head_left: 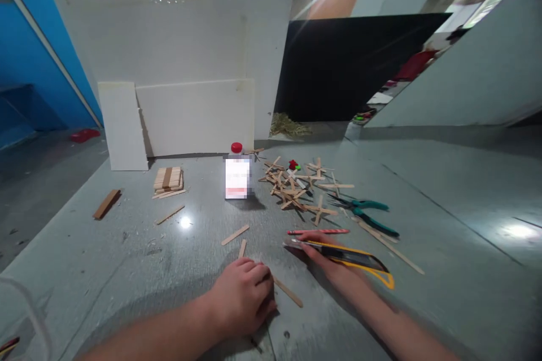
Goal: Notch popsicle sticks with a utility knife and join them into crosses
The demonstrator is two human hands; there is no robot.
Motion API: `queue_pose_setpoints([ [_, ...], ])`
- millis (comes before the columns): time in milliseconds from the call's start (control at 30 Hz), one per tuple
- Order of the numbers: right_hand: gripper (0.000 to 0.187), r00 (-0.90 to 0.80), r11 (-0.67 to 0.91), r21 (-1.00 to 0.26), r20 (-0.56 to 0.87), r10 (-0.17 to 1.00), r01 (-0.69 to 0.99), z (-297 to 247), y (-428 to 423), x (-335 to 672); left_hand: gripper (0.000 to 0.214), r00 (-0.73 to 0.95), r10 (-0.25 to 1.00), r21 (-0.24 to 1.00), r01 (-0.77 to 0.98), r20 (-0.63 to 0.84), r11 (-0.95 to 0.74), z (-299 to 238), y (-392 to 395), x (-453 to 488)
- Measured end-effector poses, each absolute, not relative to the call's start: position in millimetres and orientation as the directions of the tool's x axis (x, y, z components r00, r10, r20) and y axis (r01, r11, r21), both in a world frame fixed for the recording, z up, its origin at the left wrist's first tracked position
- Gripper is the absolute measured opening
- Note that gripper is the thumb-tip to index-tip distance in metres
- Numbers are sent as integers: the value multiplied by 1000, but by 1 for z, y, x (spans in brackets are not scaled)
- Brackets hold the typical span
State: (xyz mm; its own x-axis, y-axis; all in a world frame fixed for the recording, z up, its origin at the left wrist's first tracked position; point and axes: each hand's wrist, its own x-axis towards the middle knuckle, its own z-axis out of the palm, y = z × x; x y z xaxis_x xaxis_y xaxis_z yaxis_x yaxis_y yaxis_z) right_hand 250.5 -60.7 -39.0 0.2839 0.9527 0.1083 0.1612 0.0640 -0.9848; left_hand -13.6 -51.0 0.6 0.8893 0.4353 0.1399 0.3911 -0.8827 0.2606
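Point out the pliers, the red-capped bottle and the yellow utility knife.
Pliers (358,205): head view, near the pivot.
Red-capped bottle (237,177): head view, on the blurred front.
Yellow utility knife (350,256): head view, on the handle.

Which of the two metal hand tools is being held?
The yellow-and-black utility knife, gripped in the right hand; the teal-handled pliers lie on the grey surface.

Has a bare left hand (243,293) with round, bumpy knuckles (257,274), and a bare right hand (318,258), a bit blurry around the fingers (312,236). Has a bare left forearm (169,321) and a bare right forearm (376,307) too, both long and smooth-looking, thinner by the hand and fatter toward the bottom edge of the view.
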Motion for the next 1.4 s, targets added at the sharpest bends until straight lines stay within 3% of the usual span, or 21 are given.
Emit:
queue_pose_setpoints([
  [133, 30, 285, 87, -965, 159, 945, 247, -38, -64, 246, 26, 887, 435, 261, 388, 157, -884, 0, -50, -15],
  [333, 25, 240, 136, -959, 197, 951, 249, -45, -64, 236, 19, 887, 420, 249, 370, 192, -895, -1, -47, -15],
  [500, 27, 164, 132, -963, 174, 971, 235, -42, -60, 230, 19, 886, 397, 246, 340, 240, -908, -3, -49, -15],
  [667, 16, 45, 108, -940, 129, 991, 324, -27, -72, 240, 25, 878, 404, 255, 341, 257, -905, -3, -52, -13],
  [800, 14, -19, 83, -925, 82, 996, 372, -14, -84, 244, 34, 845, 463, 242, 406, 266, -881, 1, -49, -8],
  [1000, 11, -123, 292, -857, 266, 956, 424, -3, -82, 237, 41, 827, 454, 115, 443, 330, -889, 3, -49, 3],
  [1400, 24, -214, 398, -790, 336, 917, 467, 2, -86, 233, 43, 832, 493, 264, 430, 256, -863, 4, -51, -4],
])
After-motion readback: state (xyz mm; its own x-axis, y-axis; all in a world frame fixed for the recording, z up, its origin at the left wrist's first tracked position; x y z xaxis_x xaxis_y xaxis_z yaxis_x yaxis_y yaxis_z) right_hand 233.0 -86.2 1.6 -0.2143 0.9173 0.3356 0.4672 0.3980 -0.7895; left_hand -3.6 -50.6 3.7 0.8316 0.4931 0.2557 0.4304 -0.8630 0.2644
